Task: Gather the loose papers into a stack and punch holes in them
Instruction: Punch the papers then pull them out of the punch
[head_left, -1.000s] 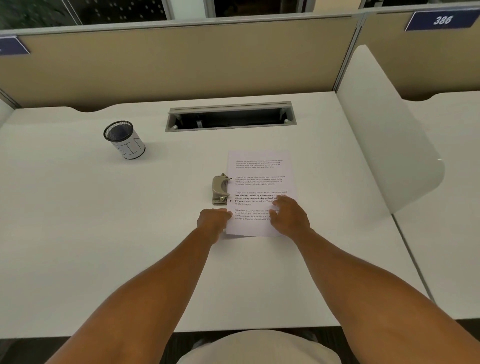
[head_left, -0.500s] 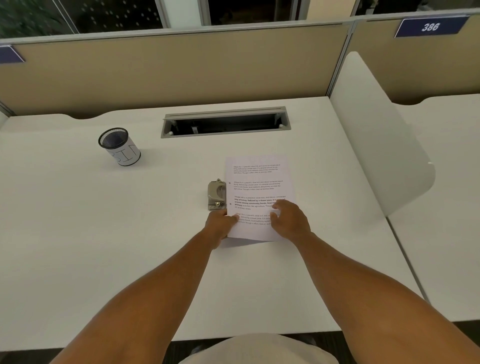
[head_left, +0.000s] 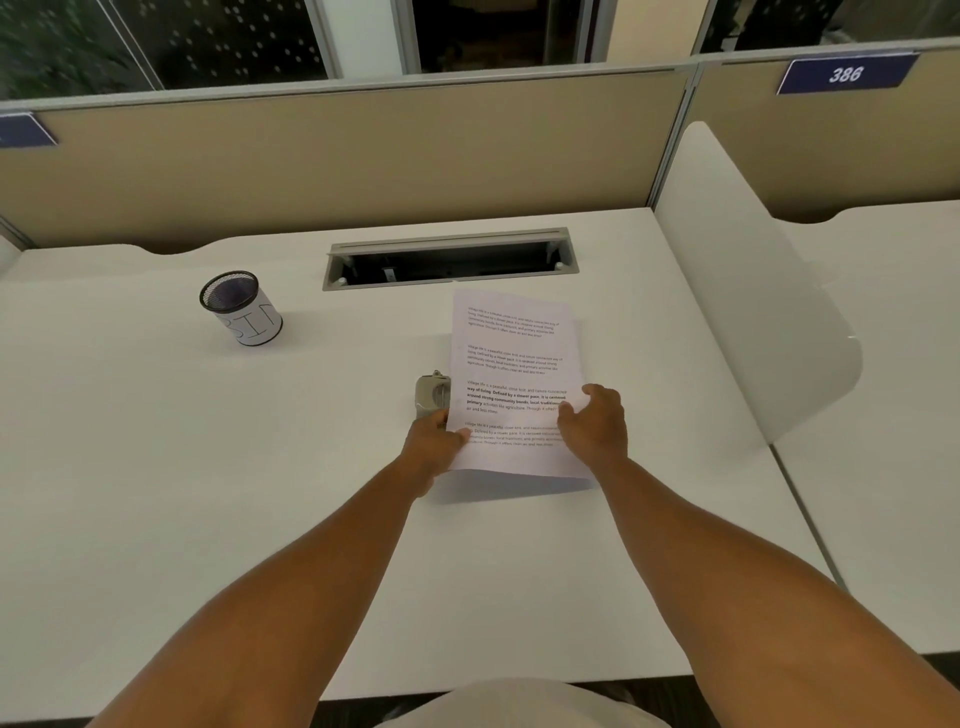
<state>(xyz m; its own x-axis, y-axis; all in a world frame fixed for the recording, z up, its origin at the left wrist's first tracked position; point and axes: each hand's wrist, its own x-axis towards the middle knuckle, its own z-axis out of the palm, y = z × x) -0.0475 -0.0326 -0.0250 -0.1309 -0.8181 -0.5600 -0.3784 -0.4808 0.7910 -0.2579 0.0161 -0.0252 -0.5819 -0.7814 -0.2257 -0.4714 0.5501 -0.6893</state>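
A stack of printed white papers (head_left: 511, 364) is lifted off the white desk (head_left: 208, 493), its near edge raised and casting a shadow below. My left hand (head_left: 434, 444) grips the stack's lower left edge, thumb on top. My right hand (head_left: 595, 423) holds the lower right edge with fingers curled over it. A small grey hole punch (head_left: 431, 395) sits on the desk just left of the papers, partly hidden by them and by my left hand.
A black mesh pen cup (head_left: 241, 306) with a white label stands at the back left. A grey cable tray opening (head_left: 449, 258) lies behind the papers. A white curved divider panel (head_left: 748, 301) rises on the right, beige partitions (head_left: 337, 166) at the back.
Both hands have taken hold of the papers at the sides and raised the stack off the desk, away from the hole punch; earlier it lay flat with its left edge at the punch.
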